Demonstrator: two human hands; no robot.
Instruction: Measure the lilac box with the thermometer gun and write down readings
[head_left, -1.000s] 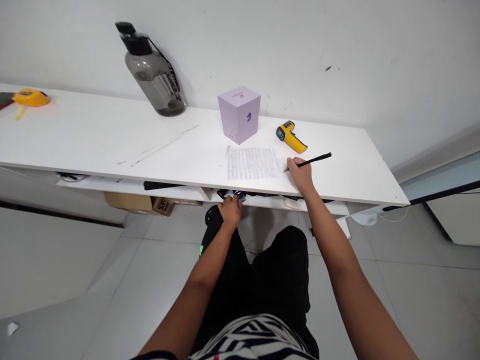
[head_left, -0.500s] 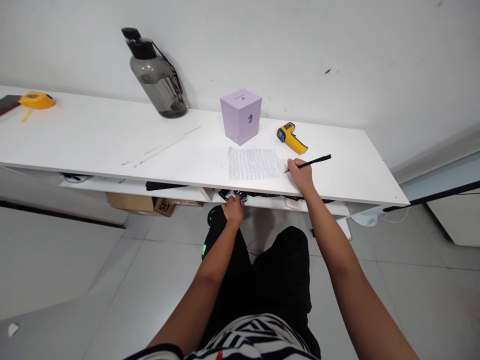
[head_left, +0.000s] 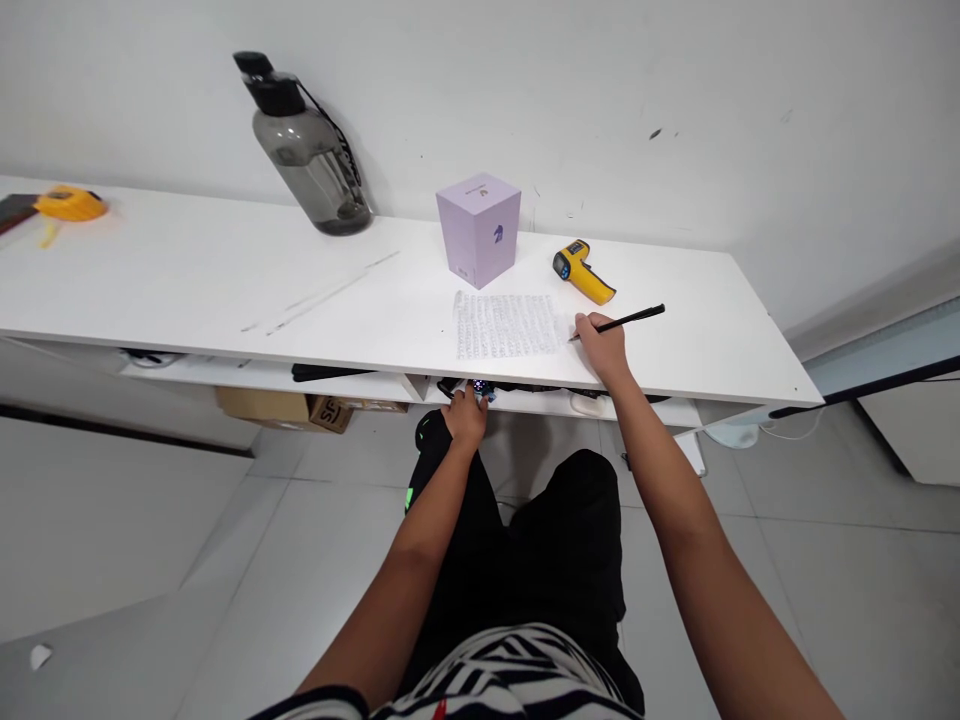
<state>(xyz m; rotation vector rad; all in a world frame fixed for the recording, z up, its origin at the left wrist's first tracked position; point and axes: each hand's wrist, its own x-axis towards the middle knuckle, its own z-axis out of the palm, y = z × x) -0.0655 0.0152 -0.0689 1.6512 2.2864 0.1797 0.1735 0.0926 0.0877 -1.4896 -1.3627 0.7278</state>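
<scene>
In the head view, it looks like the writing step is in hand. The right hand (head_left: 602, 348) has a closed grip on a black pen (head_left: 637, 316), pinched near its tip. The pen leans, with its tip down by the right end of the words and its back end up to the right. I can't tell if the tip touches the paper (head_left: 506, 326) or is just over it.

The paper lies flat on the white counter (head_left: 690, 325) near its front edge, full of tiny lines — too small to read. The box (head_left: 480, 230) is just behind it, and the yellow gun (head_left: 589, 280) lies near the pen. The next move seems to call for a steady tip and a page that does not slip.

The right arm goes up and over the counter's edge, with the wrist low. The left arm reaches ahead, and the left hand (head_left: 466, 418) is down at the shelf (head_left: 536, 402), by a small lit gadget (head_left: 481, 386) — I can't tell if its fingers hold it.
</scene>
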